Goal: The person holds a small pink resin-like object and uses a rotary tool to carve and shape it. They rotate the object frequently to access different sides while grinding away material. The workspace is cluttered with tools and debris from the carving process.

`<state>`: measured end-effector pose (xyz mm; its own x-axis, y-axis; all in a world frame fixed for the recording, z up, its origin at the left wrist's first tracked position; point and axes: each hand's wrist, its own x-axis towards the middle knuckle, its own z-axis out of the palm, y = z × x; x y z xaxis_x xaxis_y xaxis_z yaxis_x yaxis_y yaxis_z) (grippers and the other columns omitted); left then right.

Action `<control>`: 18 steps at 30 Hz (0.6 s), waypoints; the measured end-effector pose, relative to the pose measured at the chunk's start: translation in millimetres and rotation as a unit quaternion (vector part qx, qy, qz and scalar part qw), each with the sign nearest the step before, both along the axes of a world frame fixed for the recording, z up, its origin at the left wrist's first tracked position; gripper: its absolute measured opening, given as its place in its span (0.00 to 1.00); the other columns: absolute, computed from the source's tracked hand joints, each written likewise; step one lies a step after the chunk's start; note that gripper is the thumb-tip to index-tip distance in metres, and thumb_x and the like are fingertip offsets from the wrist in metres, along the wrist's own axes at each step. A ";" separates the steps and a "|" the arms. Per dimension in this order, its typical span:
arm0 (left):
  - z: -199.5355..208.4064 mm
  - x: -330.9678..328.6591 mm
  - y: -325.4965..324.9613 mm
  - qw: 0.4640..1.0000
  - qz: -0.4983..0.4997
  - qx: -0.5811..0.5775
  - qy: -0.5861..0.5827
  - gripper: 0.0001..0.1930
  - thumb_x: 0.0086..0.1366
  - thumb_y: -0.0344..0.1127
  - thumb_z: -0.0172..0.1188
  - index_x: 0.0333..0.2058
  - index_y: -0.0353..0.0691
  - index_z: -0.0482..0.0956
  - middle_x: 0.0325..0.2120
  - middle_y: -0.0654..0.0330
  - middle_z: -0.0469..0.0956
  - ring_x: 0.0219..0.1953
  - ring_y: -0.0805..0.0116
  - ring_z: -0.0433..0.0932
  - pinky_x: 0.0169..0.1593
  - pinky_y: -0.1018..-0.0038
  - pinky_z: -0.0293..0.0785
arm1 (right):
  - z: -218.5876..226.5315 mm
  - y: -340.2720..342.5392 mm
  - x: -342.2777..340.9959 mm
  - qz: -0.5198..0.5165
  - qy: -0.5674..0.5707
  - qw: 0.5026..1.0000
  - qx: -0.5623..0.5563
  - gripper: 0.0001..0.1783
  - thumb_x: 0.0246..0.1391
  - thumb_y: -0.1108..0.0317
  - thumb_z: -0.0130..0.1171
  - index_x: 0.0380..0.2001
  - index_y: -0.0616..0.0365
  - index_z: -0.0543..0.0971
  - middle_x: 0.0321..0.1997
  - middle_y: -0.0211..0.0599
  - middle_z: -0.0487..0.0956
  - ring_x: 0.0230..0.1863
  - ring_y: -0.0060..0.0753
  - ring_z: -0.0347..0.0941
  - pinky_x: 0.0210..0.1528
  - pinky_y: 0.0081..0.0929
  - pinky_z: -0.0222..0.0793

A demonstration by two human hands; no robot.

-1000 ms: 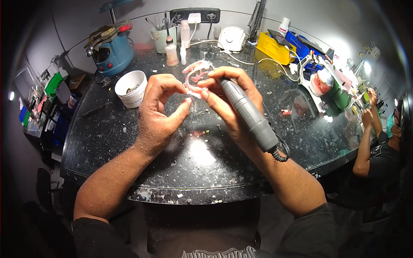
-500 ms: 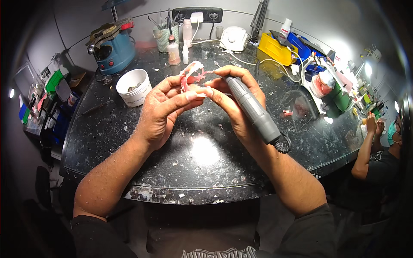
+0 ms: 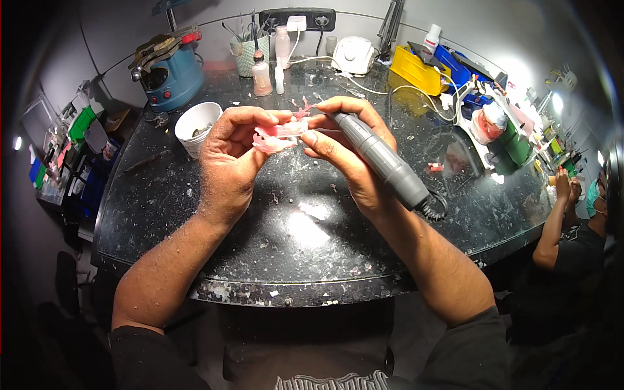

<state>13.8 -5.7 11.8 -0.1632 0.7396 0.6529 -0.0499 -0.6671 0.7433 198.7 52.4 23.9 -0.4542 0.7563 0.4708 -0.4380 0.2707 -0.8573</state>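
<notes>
Pink, translucent-looking material makes up the thin, curved piece [image 3: 276, 140] held above the middle of the tabletop [image 3: 292, 260], between the two hands and well back from the curved front edge. The left hand [image 3: 224, 153] pinches its left part, thumb below and fingers above. The right hand [image 3: 361, 156] has its fingers curled around a grey handpiece [image 3: 383, 162], its thumb tip at the piece's right end; whether it presses there, I cannot tell. Between the forearms, the surface lies free of tools down to that front edge, only flecked with pale crumbs; another roomy stretch opens right of the right forearm. On the left, space is tighter: a white tub [image 3: 186, 140] stands just beside the left hand, and a slim dark tool [image 3: 146, 162] lies toward the left edge. Counted, there is one handpiece, one tub, one blue machine [image 3: 172, 84] at the back left, one yellow bin [image 3: 416, 73] at the back right, and three bottles [image 3: 261, 81] grouped near one pale cup [image 3: 242, 62].
</notes>
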 end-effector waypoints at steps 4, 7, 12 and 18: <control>5.9 10.2 -3.6 0.999 0.028 -0.021 0.000 0.12 0.65 0.27 0.67 0.45 0.37 0.77 0.47 0.53 0.82 0.52 0.64 0.81 0.60 0.66 0.75 | 0.8 2.1 2.8 0.008 0.015 1.000 0.009 0.19 0.59 0.76 0.67 0.52 0.58 0.74 0.45 0.39 0.81 0.50 0.29 0.80 0.55 0.27 0.77; 8.3 5.5 -8.9 0.996 0.048 -0.047 0.057 0.09 0.67 0.21 0.62 0.44 0.35 0.77 0.44 0.55 0.83 0.50 0.68 0.82 0.58 0.70 0.77 | 1.3 0.7 4.3 0.014 0.019 1.000 -0.015 0.19 0.59 0.77 0.65 0.52 0.58 0.75 0.44 0.36 0.80 0.49 0.28 0.80 0.55 0.26 0.77; -0.7 -1.5 -3.8 0.995 0.052 -0.073 0.031 0.06 0.65 0.24 0.63 0.40 0.37 0.78 0.42 0.57 0.83 0.46 0.71 0.82 0.54 0.72 0.77 | 0.2 -1.0 1.6 -0.010 -0.020 1.000 -0.006 0.19 0.58 0.74 0.67 0.51 0.58 0.76 0.42 0.34 0.81 0.45 0.23 0.79 0.51 0.24 0.76; -3.4 0.4 0.3 0.996 0.033 -0.083 0.007 0.04 0.64 0.26 0.63 0.37 0.38 0.79 0.41 0.59 0.84 0.45 0.72 0.81 0.51 0.72 0.77 | 1.8 -2.5 2.1 -0.006 -0.018 1.000 0.016 0.19 0.57 0.71 0.70 0.50 0.57 0.76 0.41 0.32 0.82 0.44 0.21 0.78 0.49 0.23 0.75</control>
<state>14.2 -5.4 8.4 -0.2070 0.8252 0.5255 0.0002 -0.5371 0.8435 200.8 49.9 25.7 -0.4625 0.7467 0.4781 -0.4041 0.3025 -0.8632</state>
